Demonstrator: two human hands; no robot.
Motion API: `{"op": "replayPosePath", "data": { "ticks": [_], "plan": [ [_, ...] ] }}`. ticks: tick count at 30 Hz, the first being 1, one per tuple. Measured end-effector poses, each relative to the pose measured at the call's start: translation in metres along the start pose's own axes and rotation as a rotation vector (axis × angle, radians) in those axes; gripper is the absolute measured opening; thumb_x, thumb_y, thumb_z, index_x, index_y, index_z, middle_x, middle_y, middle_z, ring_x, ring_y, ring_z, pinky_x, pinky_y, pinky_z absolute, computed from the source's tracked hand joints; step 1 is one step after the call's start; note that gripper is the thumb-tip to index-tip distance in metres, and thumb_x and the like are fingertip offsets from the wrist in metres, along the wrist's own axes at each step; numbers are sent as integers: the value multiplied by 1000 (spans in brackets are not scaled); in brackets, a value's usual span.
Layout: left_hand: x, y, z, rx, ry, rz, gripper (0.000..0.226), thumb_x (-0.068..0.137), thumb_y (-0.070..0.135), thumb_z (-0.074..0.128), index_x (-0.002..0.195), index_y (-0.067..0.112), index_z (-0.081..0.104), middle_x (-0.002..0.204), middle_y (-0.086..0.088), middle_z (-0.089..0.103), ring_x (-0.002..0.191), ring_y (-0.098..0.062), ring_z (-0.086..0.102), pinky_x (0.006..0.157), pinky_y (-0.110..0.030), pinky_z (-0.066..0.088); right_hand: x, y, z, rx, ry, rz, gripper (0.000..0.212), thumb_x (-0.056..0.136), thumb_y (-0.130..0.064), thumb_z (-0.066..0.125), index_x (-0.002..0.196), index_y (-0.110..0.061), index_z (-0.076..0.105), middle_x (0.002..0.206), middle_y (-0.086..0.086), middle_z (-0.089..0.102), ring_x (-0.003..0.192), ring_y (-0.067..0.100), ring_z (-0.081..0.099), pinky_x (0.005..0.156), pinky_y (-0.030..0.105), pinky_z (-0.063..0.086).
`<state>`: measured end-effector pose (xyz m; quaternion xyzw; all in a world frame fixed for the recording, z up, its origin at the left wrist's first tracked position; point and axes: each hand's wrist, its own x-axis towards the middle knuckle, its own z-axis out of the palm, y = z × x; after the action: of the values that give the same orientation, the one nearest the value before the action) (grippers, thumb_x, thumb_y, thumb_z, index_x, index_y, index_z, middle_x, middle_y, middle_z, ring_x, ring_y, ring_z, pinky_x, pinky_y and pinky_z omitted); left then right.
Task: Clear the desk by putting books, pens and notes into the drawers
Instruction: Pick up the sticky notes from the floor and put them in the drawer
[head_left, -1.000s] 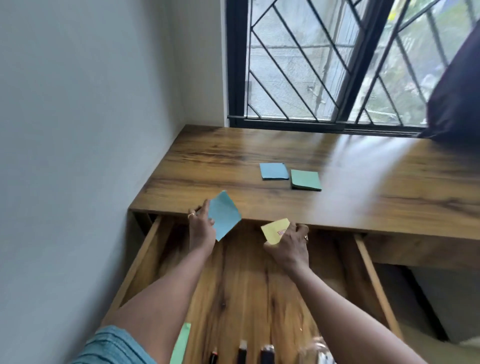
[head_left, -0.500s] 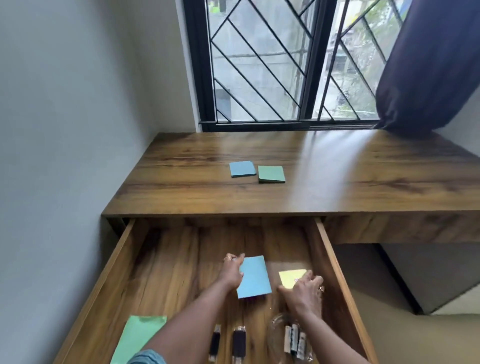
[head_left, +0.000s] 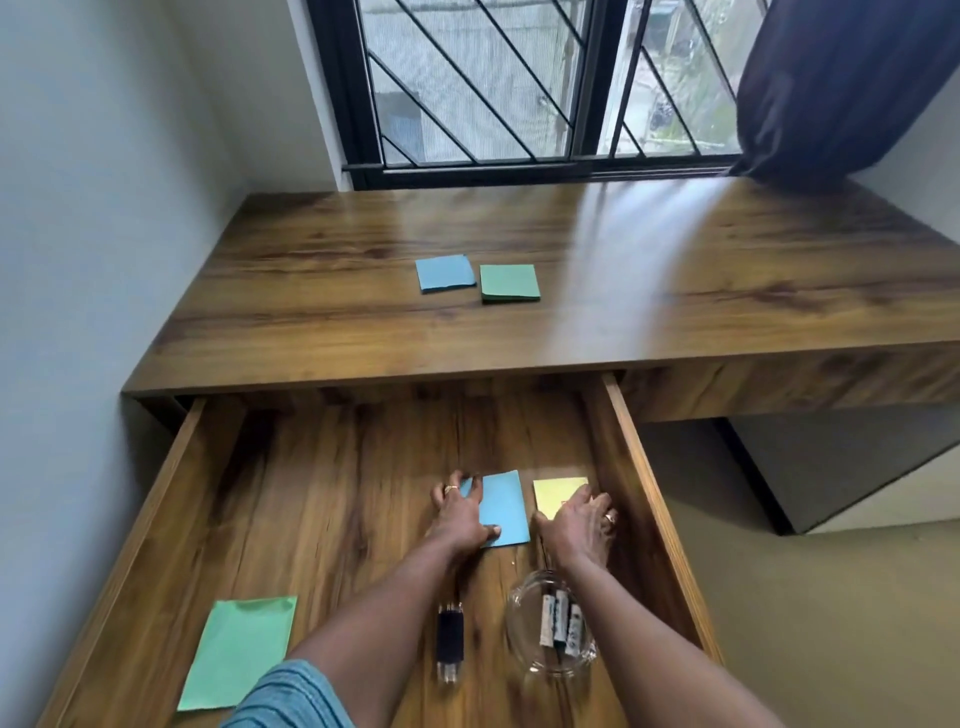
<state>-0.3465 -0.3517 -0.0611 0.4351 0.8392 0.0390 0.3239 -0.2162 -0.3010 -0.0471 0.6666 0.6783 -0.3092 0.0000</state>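
The desk's wide wooden drawer (head_left: 647, 499) is pulled out below me. My left hand (head_left: 460, 514) holds a blue note (head_left: 506, 506) by its left edge, the note lying flat on the drawer floor. Just to the right, my right hand (head_left: 579, 525) holds a yellow note (head_left: 553, 491), its fingers over the note's near right corner; the note also rests on the drawer floor. On the desk top (head_left: 649, 291) a blue note pad (head_left: 445, 273) and a green note pad (head_left: 509, 283) lie side by side.
In the drawer's near part lie a green sheet (head_left: 241, 649), dark pens (head_left: 449, 639) and a glass bowl (head_left: 522, 649) with small tubes inside. A wall runs along the left. A barred window and a dark curtain (head_left: 831, 78) stand behind the desk.
Both hands came down from the desk edge into the drawer with the blue and yellow notes. The notes now lie flat on the drawer floor, side by side.
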Motion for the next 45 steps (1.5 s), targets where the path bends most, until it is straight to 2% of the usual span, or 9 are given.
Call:
{"op": "replayPosePath", "data": {
  "ticks": [8,15,19,23,27,35,39,43,45],
  "plan": [
    [-9,5,4,-61,39,4,79,91,32,58,152,19,9,158,-3,-8,145,-32,-8,118,-44,14,-3,-1,0,22,64,-65,82,87,-42,60,147,-7,16,150,17,16,139,34,21,109,41,35],
    [9,18,-81,-66,403,167,57,98,27,45,150,16,23,155,-3,7,143,-25,6,115,-37,25,19,-52,-36,23,360,-437,44,93,-31,52,130,-8,44,134,16,38,122,29,42,97,33,44],
    [54,18,-153,2,529,225,51,100,25,41,148,14,28,154,-7,19,141,-27,16,116,-37,20,57,-108,-66,70,462,-479,36,92,-23,54,122,-2,52,127,21,42,117,33,45,94,34,45],
    [132,9,-213,120,527,203,49,98,28,42,142,9,35,147,-15,33,137,-30,26,112,-36,19,106,-163,-85,111,455,-404,37,94,-25,51,124,-3,52,128,19,44,116,31,46,95,33,43],
    [196,7,-249,142,473,151,47,98,27,45,140,8,39,149,-15,31,137,-31,29,111,-37,22,147,-206,-92,165,382,-264,49,93,-37,52,128,-3,50,128,20,46,118,35,43,97,38,39],
    [251,17,-284,205,324,24,78,92,45,53,144,-3,21,151,-19,26,140,-33,25,113,-35,22,190,-243,-76,177,337,-24,69,85,-50,58,133,-7,37,134,20,37,123,37,36,101,41,33],
    [252,18,-292,268,250,18,82,83,50,62,142,2,30,148,-18,33,137,-34,30,111,-40,26,194,-246,-75,98,333,-20,86,77,-47,69,138,-1,28,136,19,34,122,36,36,100,41,31],
    [237,12,-293,156,171,-69,91,75,44,75,144,10,27,157,-18,5,142,-39,12,115,-49,19,181,-245,-80,175,192,97,97,62,-44,82,133,0,33,134,19,34,122,34,37,100,40,30],
    [223,7,-288,19,243,-69,90,75,31,78,144,15,21,157,-15,-4,143,-41,6,116,-49,17,169,-241,-82,188,131,106,93,62,-39,84,131,-3,34,134,19,34,124,34,36,101,41,30]
  ]
}}
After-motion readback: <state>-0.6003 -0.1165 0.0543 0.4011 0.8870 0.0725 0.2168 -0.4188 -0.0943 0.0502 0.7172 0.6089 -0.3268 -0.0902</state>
